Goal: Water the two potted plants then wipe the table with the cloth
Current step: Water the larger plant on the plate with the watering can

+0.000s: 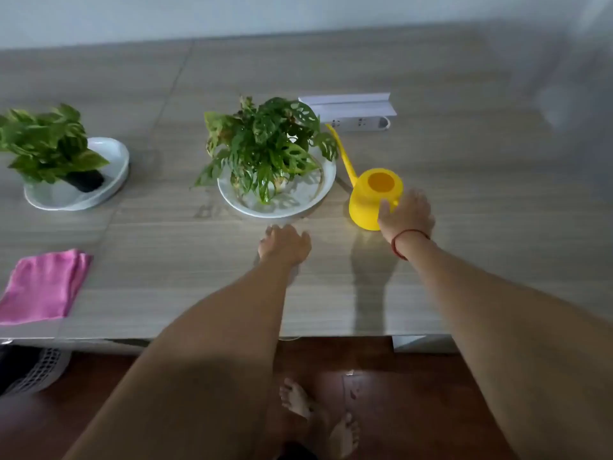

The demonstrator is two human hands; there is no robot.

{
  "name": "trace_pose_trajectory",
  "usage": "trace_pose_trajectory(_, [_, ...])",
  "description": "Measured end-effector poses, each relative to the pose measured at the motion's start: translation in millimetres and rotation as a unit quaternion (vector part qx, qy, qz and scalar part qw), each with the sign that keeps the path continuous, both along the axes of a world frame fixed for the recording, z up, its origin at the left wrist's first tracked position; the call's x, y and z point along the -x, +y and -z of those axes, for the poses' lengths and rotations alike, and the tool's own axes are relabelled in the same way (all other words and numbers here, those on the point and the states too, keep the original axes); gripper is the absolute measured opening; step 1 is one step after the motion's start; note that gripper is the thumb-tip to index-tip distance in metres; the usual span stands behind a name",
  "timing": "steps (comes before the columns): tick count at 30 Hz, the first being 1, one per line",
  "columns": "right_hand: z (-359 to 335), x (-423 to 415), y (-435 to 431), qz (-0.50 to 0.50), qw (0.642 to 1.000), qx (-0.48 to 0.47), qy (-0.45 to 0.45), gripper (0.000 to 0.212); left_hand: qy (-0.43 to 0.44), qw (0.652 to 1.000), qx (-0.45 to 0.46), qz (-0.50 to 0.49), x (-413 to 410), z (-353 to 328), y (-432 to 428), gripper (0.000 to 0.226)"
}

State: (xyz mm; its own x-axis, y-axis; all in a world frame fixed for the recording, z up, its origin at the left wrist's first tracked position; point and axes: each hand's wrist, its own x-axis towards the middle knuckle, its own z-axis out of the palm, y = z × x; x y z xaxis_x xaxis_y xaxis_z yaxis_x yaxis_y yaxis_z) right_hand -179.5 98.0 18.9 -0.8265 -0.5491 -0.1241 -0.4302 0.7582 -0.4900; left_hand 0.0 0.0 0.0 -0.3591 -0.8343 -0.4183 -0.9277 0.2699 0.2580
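Note:
A yellow watering can [368,200] with a long thin spout stands on the table, right of the middle plant. My right hand [406,215] is at the can's near right side, fingers spread, touching its handle area without a closed grip. My left hand [285,244] lies flat on the table in front of the middle potted plant [265,144], which sits in a white dish [298,202]. A second potted plant [46,144] leans in a white dish [109,161] at the far left. A folded pink cloth [43,287] lies at the near left.
A white power strip and box [355,114] sit behind the watering can, close to its spout. The wooden table [464,194] has its front edge near my body. Below it are a red-brown floor, my bare feet and a white mesh basket [36,366].

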Motion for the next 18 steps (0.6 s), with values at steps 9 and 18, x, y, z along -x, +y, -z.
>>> trace_pose_trajectory(9, [51.4,-6.5,-7.4,0.158,0.958,0.238,-0.022,0.035,0.016,0.998,0.058,-0.031,-1.0,86.9,14.0,0.069])
trace_pose_trajectory(18, [44.9,-15.8,-24.7,0.265,0.894,0.342,-0.118,0.042,0.011,0.994,0.101,-0.04,2.0,103.8,19.9,0.07])
